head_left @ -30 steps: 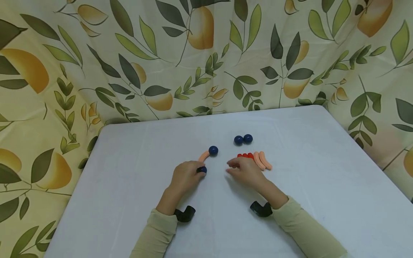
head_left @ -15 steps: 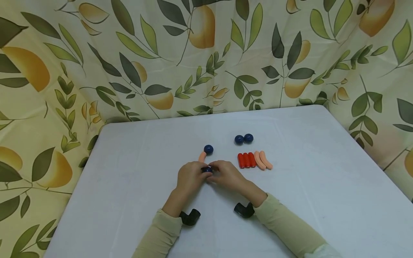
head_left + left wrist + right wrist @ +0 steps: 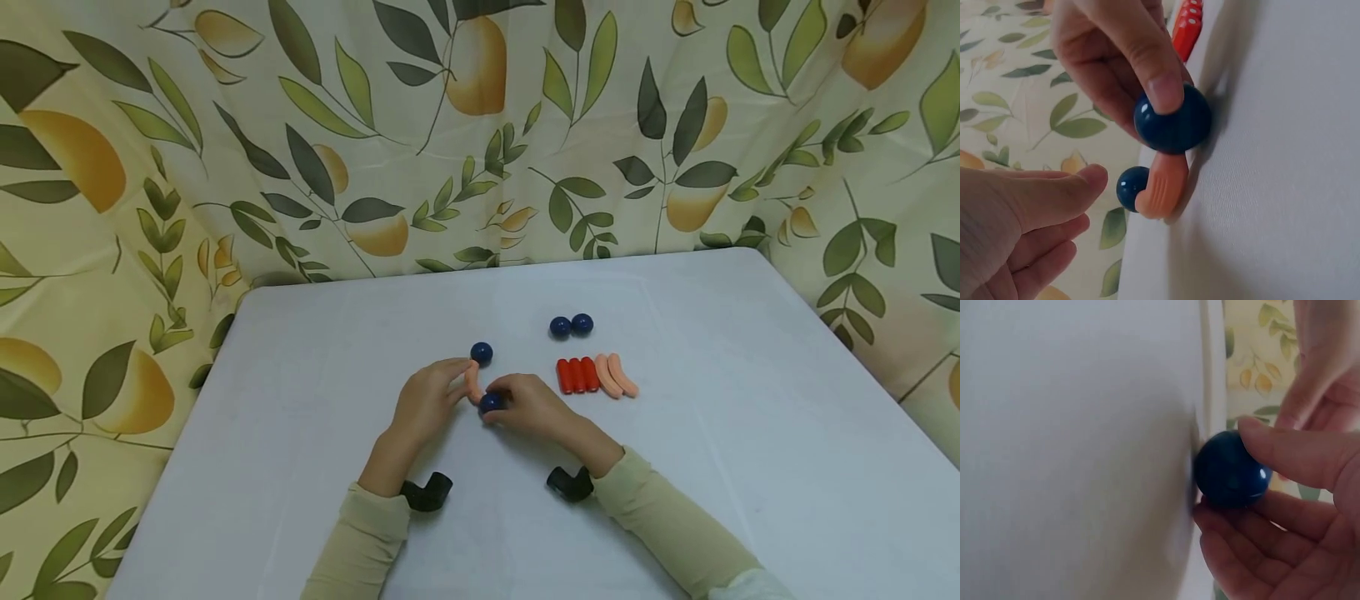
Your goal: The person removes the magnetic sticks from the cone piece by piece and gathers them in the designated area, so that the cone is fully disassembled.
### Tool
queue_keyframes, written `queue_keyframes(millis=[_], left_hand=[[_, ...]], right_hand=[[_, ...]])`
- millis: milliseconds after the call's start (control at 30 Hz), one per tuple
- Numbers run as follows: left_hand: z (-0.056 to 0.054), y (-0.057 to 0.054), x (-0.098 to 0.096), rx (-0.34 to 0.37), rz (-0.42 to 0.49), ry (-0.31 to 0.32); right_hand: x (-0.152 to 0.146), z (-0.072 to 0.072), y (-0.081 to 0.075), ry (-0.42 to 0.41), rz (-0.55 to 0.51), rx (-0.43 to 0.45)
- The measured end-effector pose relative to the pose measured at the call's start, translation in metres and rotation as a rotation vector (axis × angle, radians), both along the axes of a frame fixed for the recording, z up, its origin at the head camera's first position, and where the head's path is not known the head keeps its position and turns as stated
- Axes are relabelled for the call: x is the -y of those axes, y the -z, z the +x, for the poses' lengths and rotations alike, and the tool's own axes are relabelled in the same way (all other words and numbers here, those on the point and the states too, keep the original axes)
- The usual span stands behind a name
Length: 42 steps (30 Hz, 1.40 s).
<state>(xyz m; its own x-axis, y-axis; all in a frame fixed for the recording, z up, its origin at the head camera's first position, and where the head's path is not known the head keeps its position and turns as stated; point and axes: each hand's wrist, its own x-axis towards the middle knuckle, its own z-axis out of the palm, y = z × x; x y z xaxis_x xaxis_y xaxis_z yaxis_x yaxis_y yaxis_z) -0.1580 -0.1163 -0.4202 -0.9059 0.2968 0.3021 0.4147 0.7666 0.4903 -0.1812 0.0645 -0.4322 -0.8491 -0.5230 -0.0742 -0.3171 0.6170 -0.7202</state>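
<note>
My right hand [image 3: 534,407] pinches a shiny dark blue ball [image 3: 491,404] between thumb and fingers; in the right wrist view this blue ball [image 3: 1230,472] sits close over the white tabletop. At its far side lies a curved peach toy sausage [image 3: 472,383], its end meeting the ball in the left wrist view, where slits show on the sausage [image 3: 1166,187]. Another blue ball [image 3: 482,353] rests at the sausage's far end. Beside the sausage is my left hand [image 3: 423,404], its thumb and fingers apart with nothing between them in the left wrist view.
Two more blue balls [image 3: 571,326] stand together at the back right of the white table [image 3: 330,350]. In front of them, three red sausage-shaped pieces [image 3: 577,376] and two peach sausages [image 3: 617,376] lie in a row. A black wrist camera [image 3: 427,492] sits under each wrist.
My right hand has come left and taken hold of the near blue ball. The left hand, which held that ball, has let go and drawn slightly left. The sausage has turned more upright in view.
</note>
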Motion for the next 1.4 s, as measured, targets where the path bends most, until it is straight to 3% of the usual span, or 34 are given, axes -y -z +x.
queue_keyframes(millis=[167, 333, 433, 567, 733, 1400], left_hand=[[-0.001, 0.004, 0.002, -0.047, -0.051, 0.082], [-0.001, 0.009, -0.001, 0.017, -0.141, 0.179], [-0.001, 0.012, -0.004, 0.067, -0.168, 0.196], [-0.002, 0.019, -0.010, 0.026, -0.173, 0.217], [-0.002, 0.025, -0.015, -0.052, -0.169, 0.211], [-0.005, 0.028, -0.016, 0.007, -0.152, 0.184]], right_hand=[[-0.010, -0.001, -0.005, -0.066, 0.033, -0.007], [-0.019, -0.001, -0.011, -0.124, 0.051, -0.014], [-0.022, -0.001, -0.011, -0.157, 0.061, -0.025], [-0.023, -0.002, -0.012, -0.173, 0.069, -0.027], [-0.024, -0.002, -0.013, -0.192, 0.065, -0.035], [-0.032, -0.004, -0.010, -0.224, 0.014, -0.062]])
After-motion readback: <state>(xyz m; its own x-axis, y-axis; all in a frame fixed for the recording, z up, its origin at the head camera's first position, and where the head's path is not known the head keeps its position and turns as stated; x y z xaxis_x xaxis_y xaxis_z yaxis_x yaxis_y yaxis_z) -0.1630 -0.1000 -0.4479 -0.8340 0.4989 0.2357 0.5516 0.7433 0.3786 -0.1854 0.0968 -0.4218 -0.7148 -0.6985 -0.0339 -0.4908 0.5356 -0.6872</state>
